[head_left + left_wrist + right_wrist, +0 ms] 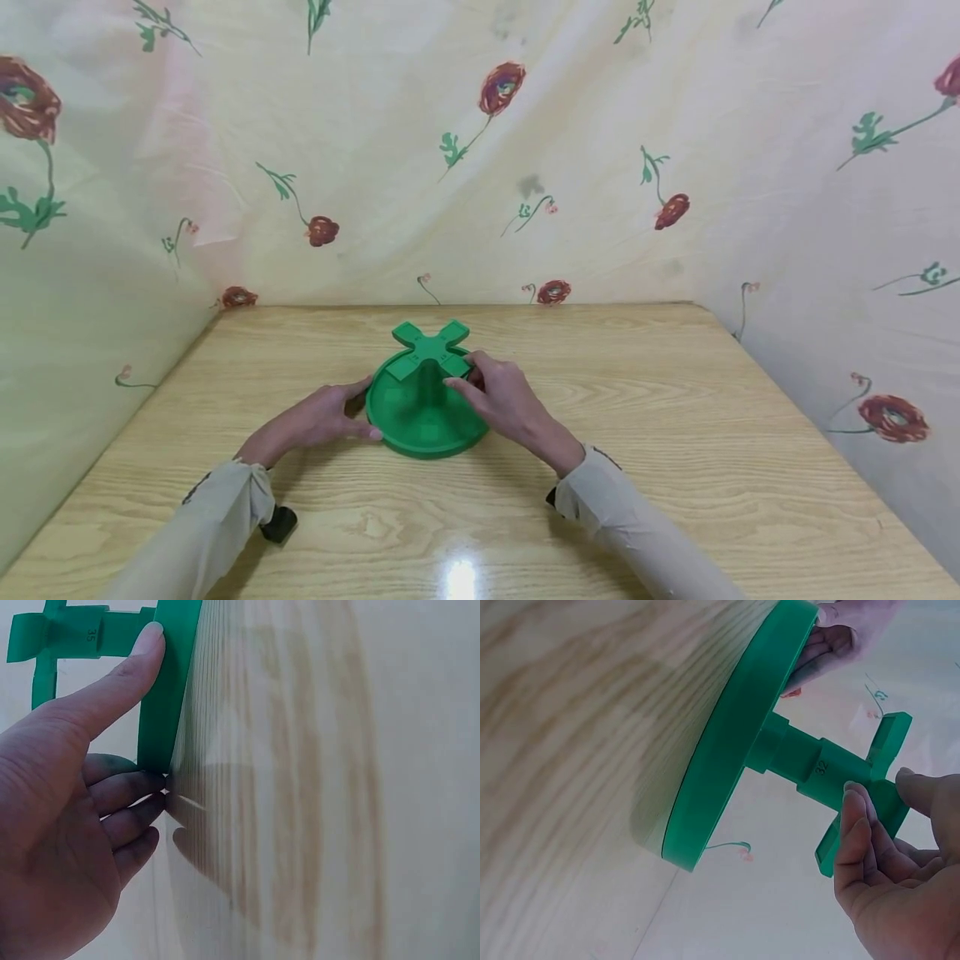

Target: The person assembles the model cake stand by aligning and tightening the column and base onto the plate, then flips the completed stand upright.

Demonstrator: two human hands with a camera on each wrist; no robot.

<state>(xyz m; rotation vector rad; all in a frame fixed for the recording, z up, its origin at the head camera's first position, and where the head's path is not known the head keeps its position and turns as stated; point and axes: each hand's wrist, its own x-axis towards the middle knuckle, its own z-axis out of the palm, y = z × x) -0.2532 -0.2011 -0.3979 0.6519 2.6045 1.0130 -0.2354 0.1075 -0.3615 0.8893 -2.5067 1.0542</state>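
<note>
A green round base (429, 446) with a raised rim lies flat on the table. From its middle rises a green post (791, 754), marked 32 in the right wrist view. On top of the post sits a green cross-shaped piece (431, 347) with four flat arms. My left hand (330, 415) holds the base's left edge, thumb on the near rim and fingers farther round, as the left wrist view shows. With thumb and fingers, my right hand (510, 404) pinches the near right arm of the cross.
The wooden table (675, 433) stretches around the green assembly on all sides. Flower-patterned cloth (390, 150) hangs behind the table and along both sides. A dark wrist device (279, 525) shows under the left sleeve.
</note>
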